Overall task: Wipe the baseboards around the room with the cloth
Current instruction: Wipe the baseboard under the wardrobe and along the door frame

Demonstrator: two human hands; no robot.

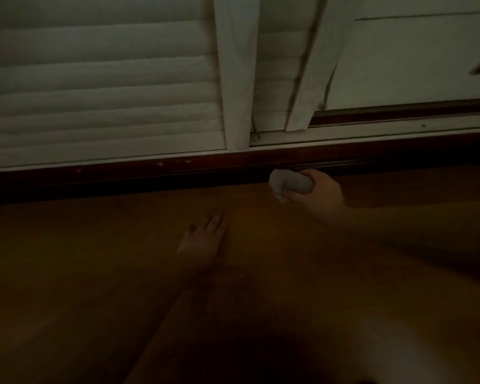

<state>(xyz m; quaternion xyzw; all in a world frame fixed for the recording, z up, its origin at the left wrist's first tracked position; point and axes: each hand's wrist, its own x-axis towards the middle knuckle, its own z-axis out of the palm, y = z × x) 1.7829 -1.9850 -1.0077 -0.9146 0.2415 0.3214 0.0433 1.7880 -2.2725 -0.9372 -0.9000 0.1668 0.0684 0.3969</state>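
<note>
Dim light leaves much of the room murky, but the work is readable. The right hand (pixel 315 194) grips a bunched cloth (pixel 287 185), fingers curled round it so that a wad sticks out toward the wall — a shape that suits pushing into a narrow ledge. That wad sits at the dark baseboard (pixel 122 177), touching it or just short of it; the blur does not settle which.

The left hand (pixel 205 235) lies flat on the floor (pixel 94 259), fingers straight and loosely spread, well apart from the cloth. It looks like a prop for a body leaning low and forward — the hand carries weight so the other can travel along the board.

Above the baseboard hang pale louvred doors (pixel 100 87), one panel tilted out of line. Pale chips mark the board's top edge to the left of the cloth. Judging by the stretch of board running on to either side, plenty is left to wipe.
</note>
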